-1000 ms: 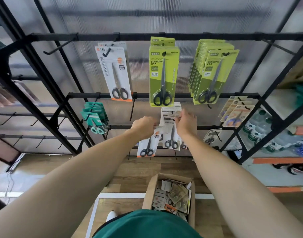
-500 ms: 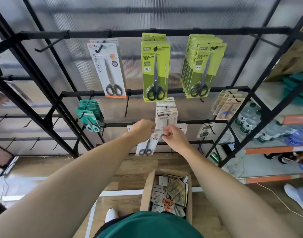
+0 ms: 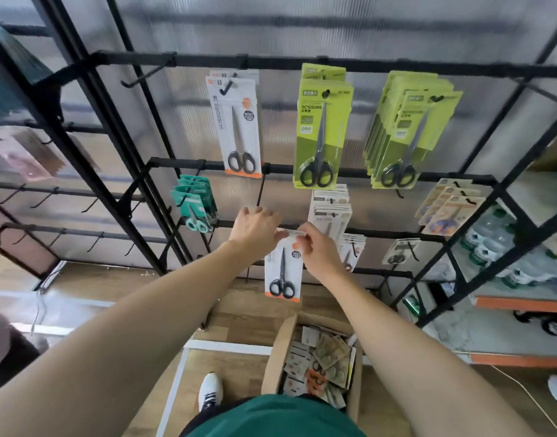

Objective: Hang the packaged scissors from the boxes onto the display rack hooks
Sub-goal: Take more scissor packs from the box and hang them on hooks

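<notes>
A white carded pack of black-handled scissors (image 3: 282, 272) with an orange bottom strip hangs upright in front of the black display rack (image 3: 381, 175). My left hand (image 3: 256, 227) and my right hand (image 3: 315, 247) both pinch its top edge, level with the rack's third bar. Just right of it, a stack of white packs (image 3: 331, 209) hangs on a hook. Below my arms, an open cardboard box (image 3: 278, 357) on the floor holds several more packs.
Higher hooks carry a white scissor pack (image 3: 236, 124), a green pack (image 3: 321, 134) and a thick green stack (image 3: 409, 134). Teal packs (image 3: 195, 200) hang left, tan packs (image 3: 450, 206) right. Bare hooks stick out at left. Water bottles (image 3: 491, 238) sit on a right shelf.
The white pack has swung from tilted to upright between my hands. My right hand shifted onto its top edge. The view moved, so the rack now sits lower and further right.
</notes>
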The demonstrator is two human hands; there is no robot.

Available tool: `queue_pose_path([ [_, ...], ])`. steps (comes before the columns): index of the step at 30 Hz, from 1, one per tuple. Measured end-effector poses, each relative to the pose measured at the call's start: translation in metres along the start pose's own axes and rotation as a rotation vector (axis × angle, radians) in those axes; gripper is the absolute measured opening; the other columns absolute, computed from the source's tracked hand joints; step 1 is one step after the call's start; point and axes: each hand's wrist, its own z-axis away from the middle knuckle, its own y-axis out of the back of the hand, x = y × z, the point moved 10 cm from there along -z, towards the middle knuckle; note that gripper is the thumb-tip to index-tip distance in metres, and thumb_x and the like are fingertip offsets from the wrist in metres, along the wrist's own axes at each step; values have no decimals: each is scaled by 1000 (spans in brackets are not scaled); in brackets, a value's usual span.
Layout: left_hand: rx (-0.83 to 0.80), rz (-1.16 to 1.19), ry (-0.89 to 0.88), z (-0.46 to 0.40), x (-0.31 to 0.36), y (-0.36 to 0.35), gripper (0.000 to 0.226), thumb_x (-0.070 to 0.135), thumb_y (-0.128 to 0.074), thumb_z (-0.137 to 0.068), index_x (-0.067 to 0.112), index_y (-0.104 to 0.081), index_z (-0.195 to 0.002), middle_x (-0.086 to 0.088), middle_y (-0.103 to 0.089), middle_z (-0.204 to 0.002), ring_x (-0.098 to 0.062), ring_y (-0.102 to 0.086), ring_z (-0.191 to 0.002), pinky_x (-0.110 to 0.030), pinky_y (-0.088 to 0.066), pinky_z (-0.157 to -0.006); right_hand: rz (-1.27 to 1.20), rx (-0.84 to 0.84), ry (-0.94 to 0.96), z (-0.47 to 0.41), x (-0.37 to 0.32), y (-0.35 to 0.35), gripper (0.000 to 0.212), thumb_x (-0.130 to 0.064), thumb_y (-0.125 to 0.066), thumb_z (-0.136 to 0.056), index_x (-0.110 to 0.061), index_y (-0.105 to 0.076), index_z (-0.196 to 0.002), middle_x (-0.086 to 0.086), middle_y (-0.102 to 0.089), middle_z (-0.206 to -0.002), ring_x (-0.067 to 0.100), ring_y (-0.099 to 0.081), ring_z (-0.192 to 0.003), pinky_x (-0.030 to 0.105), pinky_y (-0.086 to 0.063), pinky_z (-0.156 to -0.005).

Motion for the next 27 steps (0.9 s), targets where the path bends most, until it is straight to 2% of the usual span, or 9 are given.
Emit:
queue_pose_path([
  [2,31,-53,49,-1,-24,17,47,60,-42,-96,20,-54,-119,-3,-61,-116,-26,-53,-113,-42,-37,-90,4,5,56,-8,-22,0,14,-24,-41,-104,-30,-52,-104,-4,-70,-91,14,-68,-90,37,-53,-75],
  [5,93,-14,174,1,-65,49,57,71,-38,-91,22,-56,-112,-3,-64,-111,-27,-57,-108,-41,-39,-87,29,31,151,-28,-64,4,9,-25,-40,-104,-23,-48,-104,3,-67,-86,24,-65,-84,43,-52,-74],
  [8,185,41,277,7,-97,86,62,75,-32,-90,21,-58,-107,-2,-68,-107,-27,-62,-102,-41,-42,-84,48,114,268,-46,-121,19,9,-23,-41,-103,-21,-46,-96,-1,-54,-72,23,-53,-67,39,-42,-60],
  [12,296,63,350,13,-128,132,62,77,-28,-91,23,-58,-100,-1,-68,-100,-25,-63,-93,-38,-40,-75,70,199,396,-58,-189,36,14,-22,-38,-105,-14,-49,-109,-1,-52,-74,21,-51,-65,33,-38,-57],
  [16,409,54,371,10,-146,181,64,73,-26,-93,23,-60,-112,-2,-68,-108,-25,-64,-98,-37,-39,-77,2,340,531,-61,-242,59,21,-20,-40,-104,-7,-53,-115,2,-58,-79,13,-52,-66,30,-38,-57],
  [18,456,53,376,9,-152,200,60,69,-27,-96,24,-60,-120,-3,-68,-114,-25,-63,-104,-39,-43,-83,35,409,556,-63,-261,67,18,-19,-41,-104,-6,-53,-109,-2,-55,-72,10,-49,-59,27,-34,-53],
  [20,468,30,377,7,-155,212,56,64,-28,-98,25,-58,-124,-4,-68,-115,-27,-63,-106,-40,-43,-84,61,427,539,-68,-273,72,16,-20,-40,-105,-9,-50,-101,-5,-48,-65,6,-44,-53,21,-28,-48],
  [22,458,5,376,4,-157,217,51,60,-31,-100,23,-57,-124,-5,-68,-112,-28,-63,-104,-39,-43,-79,92,403,511,-75,-281,74,16,-21,-38,-106,-9,-49,-103,-2,-51,-69,9,-47,-55,21,-27,-47],
  [27,394,-20,386,-2,-157,214,46,56,-34,-101,19,-54,-120,-5,-68,-106,-27,-64,-98,-36,-40,-71,163,347,547,-83,-296,68,13,-22,-43,-104,-11,-49,-105,5,-56,-80,18,-55,-63,31,-41,-49],
])
